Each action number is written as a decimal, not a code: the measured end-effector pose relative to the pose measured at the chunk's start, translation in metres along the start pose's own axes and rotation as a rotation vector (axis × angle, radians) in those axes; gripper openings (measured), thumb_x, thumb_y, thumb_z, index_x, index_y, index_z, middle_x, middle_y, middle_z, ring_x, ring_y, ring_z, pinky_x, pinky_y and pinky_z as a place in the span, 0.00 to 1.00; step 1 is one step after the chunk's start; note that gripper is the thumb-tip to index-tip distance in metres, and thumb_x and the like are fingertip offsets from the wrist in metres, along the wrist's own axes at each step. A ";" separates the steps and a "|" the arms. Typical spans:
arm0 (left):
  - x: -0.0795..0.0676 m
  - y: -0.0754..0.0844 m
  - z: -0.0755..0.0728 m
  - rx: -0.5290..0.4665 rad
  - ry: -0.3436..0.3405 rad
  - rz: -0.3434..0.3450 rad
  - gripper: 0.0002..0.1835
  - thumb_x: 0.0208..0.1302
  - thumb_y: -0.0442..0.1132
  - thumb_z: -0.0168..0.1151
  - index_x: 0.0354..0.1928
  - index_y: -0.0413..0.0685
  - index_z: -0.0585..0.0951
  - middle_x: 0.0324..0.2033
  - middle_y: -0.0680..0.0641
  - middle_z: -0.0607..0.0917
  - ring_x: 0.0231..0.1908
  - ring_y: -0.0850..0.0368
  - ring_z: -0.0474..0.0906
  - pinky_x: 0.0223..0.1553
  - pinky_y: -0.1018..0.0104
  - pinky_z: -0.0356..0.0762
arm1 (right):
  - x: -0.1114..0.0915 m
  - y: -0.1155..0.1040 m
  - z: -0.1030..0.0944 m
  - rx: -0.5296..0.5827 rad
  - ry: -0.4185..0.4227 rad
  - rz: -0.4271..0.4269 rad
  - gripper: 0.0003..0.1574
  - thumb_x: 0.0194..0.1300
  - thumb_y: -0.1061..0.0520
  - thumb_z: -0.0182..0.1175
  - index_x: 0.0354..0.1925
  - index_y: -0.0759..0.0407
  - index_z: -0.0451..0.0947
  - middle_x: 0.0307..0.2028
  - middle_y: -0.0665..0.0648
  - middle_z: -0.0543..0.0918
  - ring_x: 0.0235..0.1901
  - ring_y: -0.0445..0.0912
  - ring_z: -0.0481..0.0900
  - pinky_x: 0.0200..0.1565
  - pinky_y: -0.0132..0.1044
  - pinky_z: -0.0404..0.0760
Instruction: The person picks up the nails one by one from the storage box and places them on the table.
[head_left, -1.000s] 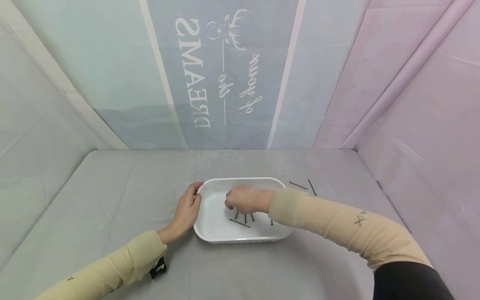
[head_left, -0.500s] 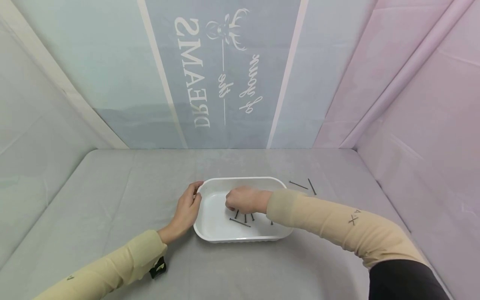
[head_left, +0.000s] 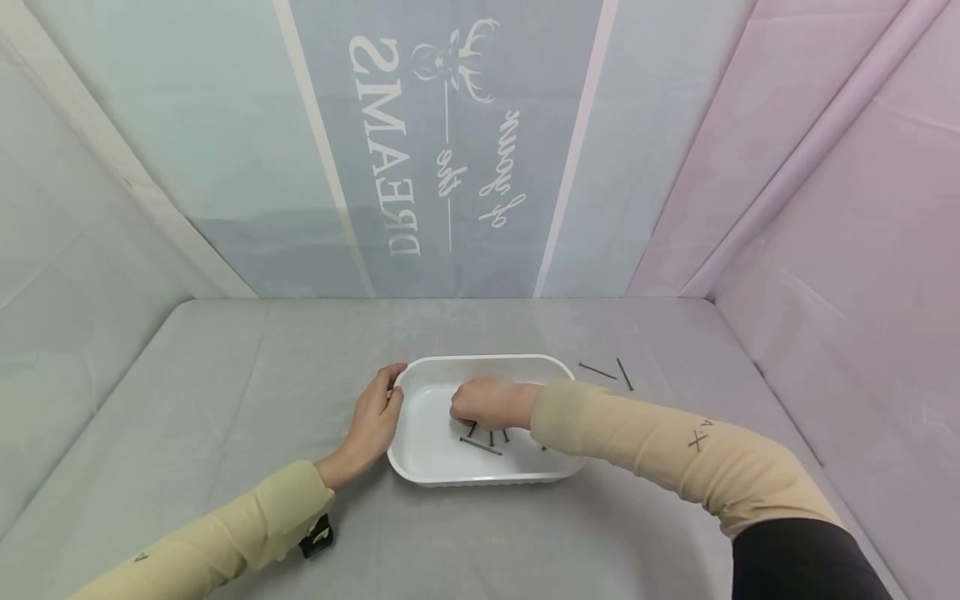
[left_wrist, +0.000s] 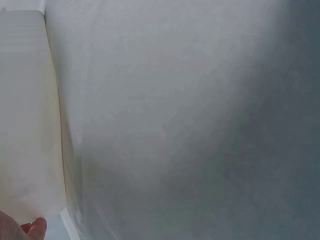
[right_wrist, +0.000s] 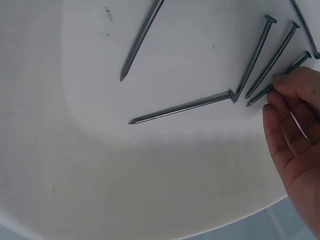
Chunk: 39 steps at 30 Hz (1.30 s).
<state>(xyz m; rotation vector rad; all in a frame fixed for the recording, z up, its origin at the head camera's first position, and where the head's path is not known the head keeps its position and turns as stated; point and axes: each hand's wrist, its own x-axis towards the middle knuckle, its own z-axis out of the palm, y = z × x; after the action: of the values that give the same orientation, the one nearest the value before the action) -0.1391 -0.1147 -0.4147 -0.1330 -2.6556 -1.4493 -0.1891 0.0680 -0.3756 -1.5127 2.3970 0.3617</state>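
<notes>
A white oval-cornered baking dish (head_left: 480, 481) stands on the grey-covered table, with several dark steel nails (head_left: 480, 447) lying inside. At its left end my left hand (head_left: 371, 421) holds the rim, thumb and fingers against the edge; the left wrist view shows only fingertips (left_wrist: 37, 229) at the dish's outer wall. My right hand (head_left: 491, 402) is down inside the dish. In the right wrist view its thumb and fingers pinch one nail (right_wrist: 299, 62), beside other nails (right_wrist: 272, 60) lying close together. The head view hides part of those nails behind the hand.
Two loose nails (head_left: 625, 374) lie on the table (head_left: 285, 350) beyond the dish's right end. Another nail (right_wrist: 142, 40) lies apart on the dish floor. Fabric-covered walls (head_left: 840, 275) enclose the table at the sides and back.
My right hand stays over the same nails, and its forearm has shifted slightly left. The left hand and the dish have not visibly moved.
</notes>
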 end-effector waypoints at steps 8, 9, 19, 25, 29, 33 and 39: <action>-0.001 -0.001 0.001 -0.006 0.001 0.012 0.19 0.67 0.31 0.39 0.59 0.36 0.65 0.49 0.38 0.75 0.48 0.47 0.73 0.47 0.53 0.72 | 0.002 0.002 0.003 -0.013 0.005 -0.071 0.10 0.57 0.66 0.58 0.24 0.54 0.71 0.21 0.46 0.67 0.23 0.40 0.64 0.28 0.27 0.65; -0.001 -0.002 0.001 -0.005 0.001 0.013 0.19 0.67 0.31 0.39 0.59 0.36 0.65 0.49 0.38 0.75 0.48 0.47 0.73 0.47 0.53 0.72 | 0.002 0.003 0.003 -0.008 0.007 -0.075 0.09 0.57 0.66 0.58 0.25 0.54 0.71 0.21 0.46 0.67 0.23 0.40 0.64 0.28 0.27 0.66; -0.002 -0.002 0.001 -0.006 0.006 0.026 0.19 0.67 0.30 0.39 0.59 0.36 0.66 0.49 0.38 0.75 0.47 0.48 0.73 0.46 0.53 0.72 | 0.001 -0.003 -0.002 -0.022 0.016 -0.076 0.10 0.54 0.67 0.58 0.33 0.53 0.74 0.28 0.48 0.74 0.25 0.39 0.70 0.30 0.27 0.70; -0.002 -0.002 0.002 -0.006 0.006 0.028 0.19 0.67 0.31 0.39 0.59 0.37 0.65 0.48 0.39 0.75 0.47 0.48 0.73 0.45 0.54 0.73 | 0.000 -0.002 -0.007 -0.003 0.049 -0.080 0.12 0.51 0.68 0.59 0.34 0.54 0.75 0.28 0.48 0.75 0.25 0.39 0.71 0.29 0.27 0.71; -0.002 -0.002 0.002 -0.005 0.009 0.031 0.20 0.67 0.30 0.39 0.60 0.36 0.65 0.49 0.38 0.75 0.48 0.47 0.73 0.46 0.54 0.72 | -0.003 -0.001 -0.010 0.008 0.058 -0.080 0.12 0.52 0.68 0.58 0.35 0.55 0.76 0.29 0.48 0.75 0.25 0.39 0.72 0.29 0.27 0.71; -0.002 -0.002 0.002 -0.003 0.006 0.029 0.20 0.67 0.30 0.39 0.60 0.36 0.65 0.50 0.38 0.75 0.48 0.47 0.73 0.46 0.53 0.72 | -0.006 0.000 -0.015 0.023 0.057 -0.069 0.12 0.53 0.68 0.58 0.35 0.55 0.76 0.30 0.49 0.76 0.27 0.40 0.74 0.29 0.27 0.72; -0.002 -0.001 0.002 -0.003 0.002 0.019 0.20 0.67 0.30 0.39 0.60 0.36 0.65 0.49 0.38 0.75 0.48 0.47 0.73 0.46 0.53 0.72 | -0.011 0.001 -0.017 0.048 0.081 -0.063 0.12 0.53 0.69 0.57 0.35 0.56 0.78 0.29 0.49 0.77 0.28 0.41 0.75 0.30 0.27 0.72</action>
<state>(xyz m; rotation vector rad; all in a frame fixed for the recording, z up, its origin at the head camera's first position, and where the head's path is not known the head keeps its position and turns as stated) -0.1374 -0.1141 -0.4166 -0.1563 -2.6431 -1.4474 -0.1877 0.0714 -0.3554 -1.6065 2.3937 0.2318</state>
